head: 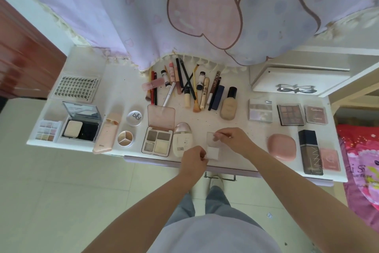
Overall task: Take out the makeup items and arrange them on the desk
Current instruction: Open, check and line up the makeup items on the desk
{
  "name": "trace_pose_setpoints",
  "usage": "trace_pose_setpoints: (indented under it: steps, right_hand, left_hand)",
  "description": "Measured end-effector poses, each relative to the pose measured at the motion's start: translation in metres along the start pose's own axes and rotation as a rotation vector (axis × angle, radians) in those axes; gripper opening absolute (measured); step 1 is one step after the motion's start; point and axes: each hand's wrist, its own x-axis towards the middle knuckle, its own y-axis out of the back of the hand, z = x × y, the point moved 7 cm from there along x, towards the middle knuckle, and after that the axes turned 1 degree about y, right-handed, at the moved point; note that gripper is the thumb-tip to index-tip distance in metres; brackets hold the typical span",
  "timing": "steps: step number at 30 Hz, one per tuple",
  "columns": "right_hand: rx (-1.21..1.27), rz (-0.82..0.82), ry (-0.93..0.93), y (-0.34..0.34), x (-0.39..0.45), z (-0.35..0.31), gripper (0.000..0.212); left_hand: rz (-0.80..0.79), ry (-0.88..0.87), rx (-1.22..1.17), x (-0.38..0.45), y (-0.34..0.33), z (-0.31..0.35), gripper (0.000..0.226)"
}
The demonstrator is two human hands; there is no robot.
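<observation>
The small clear compact [212, 146] is sitting at the front-centre of the worktop [242, 121], between the white oval bottle [182, 140] and the pink oval case [282, 146]; it's looking light, stiff, slick and probably crack-prone at the hinge, so I'd be taking it by the edges, not the thin lid. Left hand [193, 159] is pinching the white base at its near-left corner, fingers curled in. Right hand [231, 140] is pinching the transparent lid's far edge, so both are clamped on the one item.
</observation>
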Motion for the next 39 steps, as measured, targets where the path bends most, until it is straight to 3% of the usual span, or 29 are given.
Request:
trace_pose_setpoints:
  steps: [9,16,22,25,28,30,35,39]
  right_hand:
    - [0.146,-0.032,-0.024,-0.013,0.021,0.005,0.024]
    - [0.107,0.025,-0.018,-0.015,0.018,0.0,0.025]
    - [-0.123,0.185,0.019,0.021,0.0,0.003,0.029]
    - [-0.373,0.277,0.07,0.056,-0.02,0.022,0.033]
    - [-0.818,0.189,-0.045,0.083,-0.039,0.058,0.058]
    - [-0.918,0.092,-0.153,0.092,-0.052,0.077,0.07]
    - [-0.737,0.027,-0.16,0.094,-0.063,0.079,0.077]
    - [-0.286,0.131,-0.167,0.104,-0.071,0.049,0.082]
  left_hand:
    - [-0.043,-0.004,0.189,-0.007,-0.005,0.0,0.029]
    - [-0.058,-0.042,0.346,-0.013,-0.002,0.001,0.032]
    - [-0.02,-0.149,0.501,-0.013,0.004,0.025,0.031]
    - [-0.027,-0.224,0.562,-0.005,0.001,0.047,0.031]
    - [-0.057,-0.288,0.605,0.004,-0.007,0.065,0.032]
    - [-0.089,-0.318,0.627,0.008,-0.014,0.075,0.032]
    - [-0.152,-0.363,0.638,0.011,-0.023,0.097,0.033]
    - [-0.229,-0.428,0.535,0.012,-0.014,0.119,0.043]
